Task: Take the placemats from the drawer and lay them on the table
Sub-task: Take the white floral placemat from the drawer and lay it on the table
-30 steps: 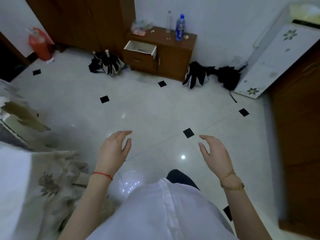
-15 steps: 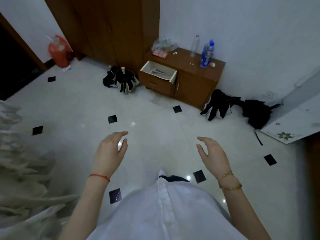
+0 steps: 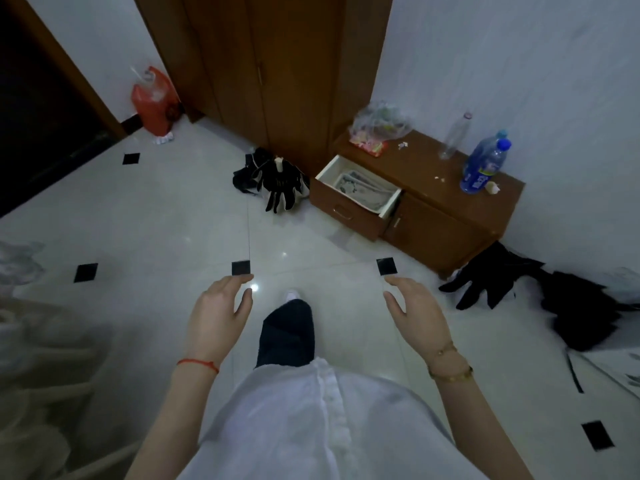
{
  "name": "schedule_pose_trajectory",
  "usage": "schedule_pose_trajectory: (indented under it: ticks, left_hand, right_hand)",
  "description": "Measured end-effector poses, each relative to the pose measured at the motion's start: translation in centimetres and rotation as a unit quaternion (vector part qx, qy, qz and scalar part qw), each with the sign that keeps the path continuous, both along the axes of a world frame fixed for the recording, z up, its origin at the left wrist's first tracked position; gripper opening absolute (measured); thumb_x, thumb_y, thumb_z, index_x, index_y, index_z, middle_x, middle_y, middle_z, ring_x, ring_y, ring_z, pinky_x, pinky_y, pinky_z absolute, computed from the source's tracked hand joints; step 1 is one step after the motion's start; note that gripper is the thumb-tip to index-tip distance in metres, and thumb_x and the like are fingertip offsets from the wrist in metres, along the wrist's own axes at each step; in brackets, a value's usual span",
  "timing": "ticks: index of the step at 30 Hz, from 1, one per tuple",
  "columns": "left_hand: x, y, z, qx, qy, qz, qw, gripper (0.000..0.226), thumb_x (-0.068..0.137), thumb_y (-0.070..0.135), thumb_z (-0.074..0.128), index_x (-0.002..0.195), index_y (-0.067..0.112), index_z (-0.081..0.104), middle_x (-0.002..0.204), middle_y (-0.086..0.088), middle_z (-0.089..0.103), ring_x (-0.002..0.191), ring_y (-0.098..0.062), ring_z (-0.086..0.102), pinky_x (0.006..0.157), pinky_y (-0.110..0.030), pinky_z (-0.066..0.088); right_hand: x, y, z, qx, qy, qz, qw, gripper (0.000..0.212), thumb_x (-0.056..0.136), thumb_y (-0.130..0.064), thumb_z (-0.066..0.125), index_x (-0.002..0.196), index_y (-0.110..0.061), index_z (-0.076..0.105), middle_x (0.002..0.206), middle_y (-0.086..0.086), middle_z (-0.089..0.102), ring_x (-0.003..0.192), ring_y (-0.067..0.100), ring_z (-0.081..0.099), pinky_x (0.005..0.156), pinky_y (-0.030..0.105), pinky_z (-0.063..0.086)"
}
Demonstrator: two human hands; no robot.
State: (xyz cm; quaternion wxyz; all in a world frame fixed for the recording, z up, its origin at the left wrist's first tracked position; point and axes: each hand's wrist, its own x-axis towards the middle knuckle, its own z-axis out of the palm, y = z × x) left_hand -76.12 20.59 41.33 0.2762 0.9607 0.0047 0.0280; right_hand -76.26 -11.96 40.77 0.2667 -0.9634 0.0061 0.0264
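Note:
A low wooden cabinet [image 3: 446,216] stands against the far white wall with its top-left drawer [image 3: 348,211] pulled out. Inside the drawer lie pale patterned placemats [image 3: 363,190], stacked flat. My left hand [image 3: 220,313] and my right hand [image 3: 414,315] hover in front of my body, fingers relaxed, each holding nothing. Both are well short of the drawer, above the white tiled floor. No table surface can be made out.
Blue bottle [image 3: 483,166], clear bottle [image 3: 453,135] and plastic bag [image 3: 379,128] sit on the cabinet. Folded black umbrellas [image 3: 277,183] lie left of the drawer, more dark umbrellas [image 3: 502,278] at right. Tall wardrobe [image 3: 277,74], red bag [image 3: 154,98], pale cloth [image 3: 34,358] at left.
I have walked toward the cabinet; the open drawer is nearer and its contents now show. My hands keep the same relaxed pose. A leg steps forward.

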Motion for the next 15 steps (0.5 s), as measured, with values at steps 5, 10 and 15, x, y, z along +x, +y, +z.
schedule_pose_trajectory:
  ticks: [5,10,15]
  left_hand:
    - [15.4,1.6,1.4,0.004,-0.028,-0.032,0.999,0.026,0.091,0.011,0.06,0.116,0.011,0.066,0.106,-0.006,0.07,0.089,-0.022,0.067,0.083,-0.028,0.051]
    - [31.5,1.2,4.2,0.033,-0.074,-0.113,0.99,0.026,0.091,0.011,0.06,0.116,0.008,0.066,0.109,-0.011,0.07,0.096,-0.028,0.067,0.085,-0.036,0.054]
    - [41.6,-1.7,3.4,0.026,-0.078,-0.171,0.982,0.026,0.091,0.011,0.06,0.117,0.009,0.066,0.11,-0.008,0.07,0.097,-0.023,0.066,0.085,-0.028,0.05]
  right_hand:
    - [13.0,1.3,0.2,0.019,0.0,-0.025,1.0,0.033,0.096,-0.022,0.053,0.127,-0.009,0.057,0.122,0.009,0.063,0.115,0.026,0.057,0.097,0.038,0.047]
    - [24.5,1.8,1.7,0.025,-0.033,-0.083,0.996,0.032,0.096,-0.019,0.053,0.126,-0.01,0.057,0.12,0.009,0.062,0.111,0.025,0.056,0.091,0.037,0.049]
    - [30.6,0.4,0.8,0.023,-0.034,-0.146,0.988,0.028,0.094,-0.016,0.057,0.121,-0.009,0.06,0.11,0.011,0.066,0.1,0.028,0.061,0.083,0.043,0.053]
